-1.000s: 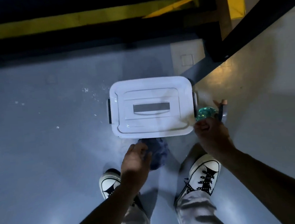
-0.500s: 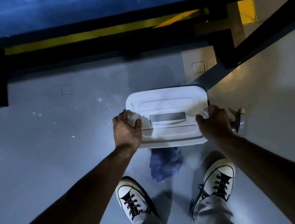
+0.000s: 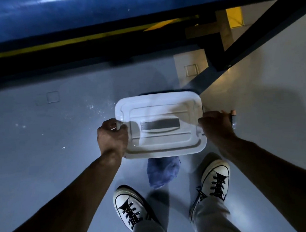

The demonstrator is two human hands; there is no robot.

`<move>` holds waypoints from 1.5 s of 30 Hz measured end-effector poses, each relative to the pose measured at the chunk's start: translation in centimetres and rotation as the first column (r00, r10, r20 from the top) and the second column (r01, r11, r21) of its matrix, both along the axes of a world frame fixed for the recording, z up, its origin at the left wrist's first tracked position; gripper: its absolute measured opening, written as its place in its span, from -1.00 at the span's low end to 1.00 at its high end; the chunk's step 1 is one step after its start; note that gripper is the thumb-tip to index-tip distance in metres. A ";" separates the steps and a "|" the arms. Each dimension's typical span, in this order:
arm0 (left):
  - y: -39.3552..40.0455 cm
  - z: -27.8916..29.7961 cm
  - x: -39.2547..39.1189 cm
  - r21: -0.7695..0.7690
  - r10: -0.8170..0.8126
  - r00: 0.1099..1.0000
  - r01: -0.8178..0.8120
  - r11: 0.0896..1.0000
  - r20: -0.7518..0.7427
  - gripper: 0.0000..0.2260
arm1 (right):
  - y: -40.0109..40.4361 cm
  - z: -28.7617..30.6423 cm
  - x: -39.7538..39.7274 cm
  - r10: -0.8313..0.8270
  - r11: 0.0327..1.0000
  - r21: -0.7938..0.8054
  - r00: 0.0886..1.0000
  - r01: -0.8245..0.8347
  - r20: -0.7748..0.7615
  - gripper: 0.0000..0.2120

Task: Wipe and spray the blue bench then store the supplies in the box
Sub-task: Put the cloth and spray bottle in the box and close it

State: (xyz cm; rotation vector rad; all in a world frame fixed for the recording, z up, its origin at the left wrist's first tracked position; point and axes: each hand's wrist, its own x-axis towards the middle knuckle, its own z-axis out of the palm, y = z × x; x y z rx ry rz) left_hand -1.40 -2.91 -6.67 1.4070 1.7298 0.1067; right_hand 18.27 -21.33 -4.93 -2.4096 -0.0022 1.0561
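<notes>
A white plastic box (image 3: pixel 159 113) with its lid on stands on the grey floor in front of my feet. My left hand (image 3: pixel 112 137) grips the box's left end and my right hand (image 3: pixel 216 127) grips its right end. A crumpled blue cloth (image 3: pixel 162 172) lies on the floor just below the box, between my shoes. The spray bottle (image 3: pixel 234 118) stands right of the box, mostly hidden behind my right hand; only its dark nozzle shows. The blue bench (image 3: pixel 85 9) spans the top of the view.
A black frame with a yellow stripe (image 3: pixel 87 38) runs under the bench. A dark diagonal bar (image 3: pixel 252 34) crosses the upper right. My two white sneakers (image 3: pixel 130 207) stand below the box. White specks dot the floor left of the box.
My left hand left the blue cloth and my right hand left the spray bottle; both took hold of the box's ends. The view tilted up, so the bench came into sight.
</notes>
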 end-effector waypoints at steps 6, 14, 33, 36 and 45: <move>-4.3 3.6 -3.8 -0.041 -0.035 0.999 0.033 0.999 -0.041 -0.83 | -4.9 4.3 -3.8 -0.104 0.994 -0.041 0.995 0.105 0.008 -0.84; -17.2 0.7 -5.4 -0.045 -0.111 0.993 0.110 0.993 -0.028 -0.79 | -18.2 1.0 -5.7 -0.063 0.982 -0.180 0.998 0.060 -0.013 -0.78; -29.2 -13.6 1.6 -0.267 -0.284 0.927 0.346 0.899 0.245 -0.71 | -28.3 -14.6 1.8 -0.135 0.968 -0.209 0.991 0.135 0.017 -0.78; -28.1 -11.3 1.0 -0.229 -0.350 0.914 0.393 0.891 0.205 -0.74 | -26.4 -12.9 1.2 -0.104 0.977 -0.179 0.993 0.113 0.057 -0.56; -21.2 -10.1 -1.5 0.014 -0.541 0.799 0.564 0.826 -0.261 -0.46 | -14.1 -10.2 1.5 0.047 0.979 0.191 0.991 -0.070 0.125 -0.46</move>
